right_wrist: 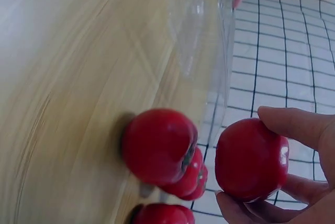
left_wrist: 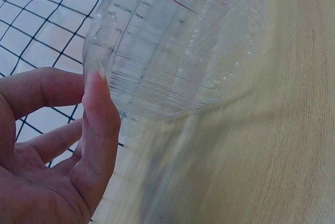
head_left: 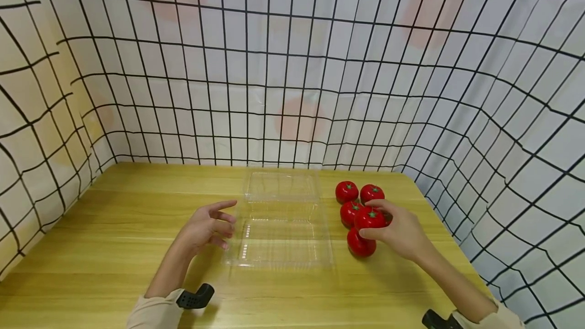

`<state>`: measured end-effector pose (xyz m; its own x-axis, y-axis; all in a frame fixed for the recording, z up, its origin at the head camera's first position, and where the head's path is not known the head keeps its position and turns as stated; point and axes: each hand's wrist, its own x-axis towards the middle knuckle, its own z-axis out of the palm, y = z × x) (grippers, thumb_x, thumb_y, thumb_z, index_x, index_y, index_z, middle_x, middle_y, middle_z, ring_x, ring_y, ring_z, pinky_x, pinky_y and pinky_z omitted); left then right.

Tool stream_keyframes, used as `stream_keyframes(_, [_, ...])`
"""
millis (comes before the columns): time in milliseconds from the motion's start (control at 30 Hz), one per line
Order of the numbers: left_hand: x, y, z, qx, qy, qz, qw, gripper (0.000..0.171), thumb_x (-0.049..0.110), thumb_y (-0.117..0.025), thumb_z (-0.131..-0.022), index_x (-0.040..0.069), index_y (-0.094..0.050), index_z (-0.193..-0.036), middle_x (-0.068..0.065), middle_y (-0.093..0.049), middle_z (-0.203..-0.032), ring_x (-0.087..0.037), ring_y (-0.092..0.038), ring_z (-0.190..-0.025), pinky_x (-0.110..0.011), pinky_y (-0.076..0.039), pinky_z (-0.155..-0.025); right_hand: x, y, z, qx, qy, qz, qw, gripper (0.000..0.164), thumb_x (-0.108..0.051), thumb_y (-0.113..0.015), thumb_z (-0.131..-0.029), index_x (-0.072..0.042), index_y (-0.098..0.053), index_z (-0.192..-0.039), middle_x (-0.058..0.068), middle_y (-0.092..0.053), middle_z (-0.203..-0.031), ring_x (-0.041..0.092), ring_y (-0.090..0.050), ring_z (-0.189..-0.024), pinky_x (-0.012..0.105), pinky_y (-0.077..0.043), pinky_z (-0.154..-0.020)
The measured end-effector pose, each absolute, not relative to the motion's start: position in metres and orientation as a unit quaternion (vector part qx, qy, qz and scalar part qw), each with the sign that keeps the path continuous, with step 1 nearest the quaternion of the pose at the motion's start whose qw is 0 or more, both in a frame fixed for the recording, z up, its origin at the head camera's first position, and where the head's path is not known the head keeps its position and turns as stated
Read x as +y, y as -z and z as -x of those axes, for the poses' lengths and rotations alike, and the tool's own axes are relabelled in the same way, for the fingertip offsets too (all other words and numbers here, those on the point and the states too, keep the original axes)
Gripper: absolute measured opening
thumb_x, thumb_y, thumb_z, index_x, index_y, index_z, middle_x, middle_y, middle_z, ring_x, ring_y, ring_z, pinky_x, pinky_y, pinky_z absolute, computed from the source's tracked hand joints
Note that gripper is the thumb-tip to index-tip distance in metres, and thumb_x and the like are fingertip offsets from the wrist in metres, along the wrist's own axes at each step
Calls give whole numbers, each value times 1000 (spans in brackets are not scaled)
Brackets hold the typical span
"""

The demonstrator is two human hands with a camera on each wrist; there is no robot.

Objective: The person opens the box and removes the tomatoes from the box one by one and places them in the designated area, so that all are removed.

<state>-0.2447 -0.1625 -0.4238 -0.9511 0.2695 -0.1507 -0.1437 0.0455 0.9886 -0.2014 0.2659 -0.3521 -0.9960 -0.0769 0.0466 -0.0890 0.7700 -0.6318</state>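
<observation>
My right hand grips a red tomato between thumb and fingers. In the right wrist view the held tomato is off the table, apart from the other tomatoes. Several red tomatoes with green tops lie in a cluster under and beside this hand. A clear plastic clamshell box lies opened in the middle, its lid at the far side. Beside the box's left edge is my left hand, fingers loosely bent; whether they touch the edge I cannot tell.
The wooden table has a pale sheet with a black grid rising at its back and sides. The right-hand grid wall stands close past the tomatoes. Black wrist cameras sit on both sleeves.
</observation>
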Motion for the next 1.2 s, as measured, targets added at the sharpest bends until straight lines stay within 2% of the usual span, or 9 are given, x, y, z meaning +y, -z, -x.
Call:
stream_keyframes(400, [-163, 424, 246, 708, -689, -39, 150, 72, -8, -60, -88, 0, -36, -155, -20, -56, -113, -18, -61, -73, -30, -60, -55, 297, 355, 198, -956, -293, -32, 4, 66, -30, -85, -78, -6, -58, -133, 22, -63, -127, 34, -62, -106, 35, -55, -74])
stream_keyframes(600, [-163, 424, 246, 710, -687, -40, 150, 72, -8, -60, -88, 0, -36, -155, -20, -56, -114, -18, -61, -73, -30, -60, -55, 308, 358, 196, -958, -287, -23, -7, 65, -26, -85, -76, -5, -57, -131, 23, -66, -119, 33, -63, -103, 34, -55, -70])
stream_keyframes(800, [-162, 424, 246, 711, -686, -39, 150, 71, -8, -60, -88, 1, -37, -155, -21, -55, -115, -18, -61, -73, -30, -60, -55, 314, 365, 195, -963, -266, -30, -12, 69, -28, -86, -77, -4, -58, -135, 24, -66, -120, 34, -63, -103, 36, -56, -73])
stream_keyframes(1200, [-163, 424, 246, 710, -686, -38, 151, 70, -8, -60, -89, 0, -36, -155, -22, -55, -115, -19, -61, -74, -30, -60, -55, 321, 387, 196, -963, -271, -10, -4, 68, -32, -88, -75, -4, -60, -130, 22, -67, -118, 34, -64, -104, 34, -54, -73])
